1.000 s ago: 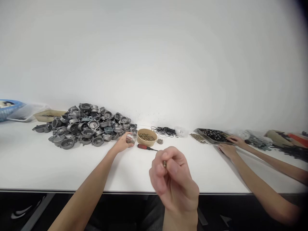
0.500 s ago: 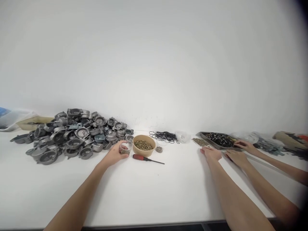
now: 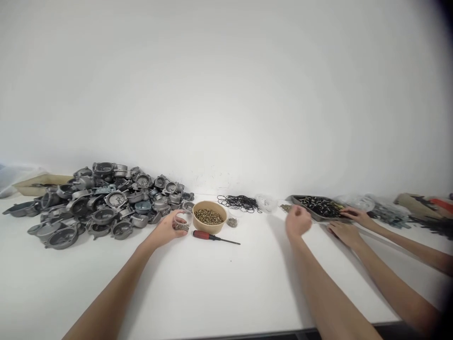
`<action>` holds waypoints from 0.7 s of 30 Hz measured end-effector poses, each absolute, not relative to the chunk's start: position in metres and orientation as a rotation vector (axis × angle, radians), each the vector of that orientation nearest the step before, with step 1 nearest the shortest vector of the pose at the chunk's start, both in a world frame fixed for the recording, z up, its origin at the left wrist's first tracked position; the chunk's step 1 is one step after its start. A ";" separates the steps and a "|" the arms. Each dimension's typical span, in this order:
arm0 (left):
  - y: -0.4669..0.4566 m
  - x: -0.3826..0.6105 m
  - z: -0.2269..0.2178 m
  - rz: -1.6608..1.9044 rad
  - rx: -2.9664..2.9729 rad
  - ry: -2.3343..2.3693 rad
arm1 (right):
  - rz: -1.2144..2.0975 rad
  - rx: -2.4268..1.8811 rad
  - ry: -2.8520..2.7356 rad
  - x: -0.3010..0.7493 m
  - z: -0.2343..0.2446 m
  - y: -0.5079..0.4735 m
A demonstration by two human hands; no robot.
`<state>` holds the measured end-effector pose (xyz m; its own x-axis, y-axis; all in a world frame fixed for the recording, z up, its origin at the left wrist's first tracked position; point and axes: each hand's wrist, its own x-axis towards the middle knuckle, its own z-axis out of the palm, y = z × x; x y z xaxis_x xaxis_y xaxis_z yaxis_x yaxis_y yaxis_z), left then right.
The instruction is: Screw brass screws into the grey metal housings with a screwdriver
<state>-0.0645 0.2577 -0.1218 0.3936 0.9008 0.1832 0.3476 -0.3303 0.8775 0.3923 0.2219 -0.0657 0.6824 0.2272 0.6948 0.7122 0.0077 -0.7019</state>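
My left hand reaches far out and curls round a small clear cup with small metal bits in it, just left of a tan bowl full of brass screws. A red-handled screwdriver lies in front of the bowl. My right hand is stretched out to the right, fingers bunched over a small heap of brass parts beside a dark tray. What its fingers hold is hidden.
A big pile of grey metal housings lies at the left. Black rubber rings and a clear bag sit by the wall. Another person's two hands work at the dark tray. More bags and parts lie at the far right.
My right hand went from close to the camera, pinching a small metal piece, out to the heap of brass parts by the tray. The left hand stayed on the cup.
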 end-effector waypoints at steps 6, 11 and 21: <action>0.244 -0.065 -0.120 0.901 1.940 1.017 | -0.342 -1.155 -1.389 0.214 -0.048 0.229; 0.241 -0.054 -0.124 1.031 2.031 1.076 | -0.275 -0.926 -1.770 0.134 -0.063 0.200; 0.227 -0.051 -0.113 1.222 2.277 0.787 | -0.186 -0.953 -1.966 0.152 -0.080 0.194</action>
<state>-0.0511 0.2272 -0.1132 0.4485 0.6602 0.6024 0.2747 -0.7432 0.6100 0.1518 0.1936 -0.0798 -0.2840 0.5480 0.7868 0.6857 0.6896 -0.2328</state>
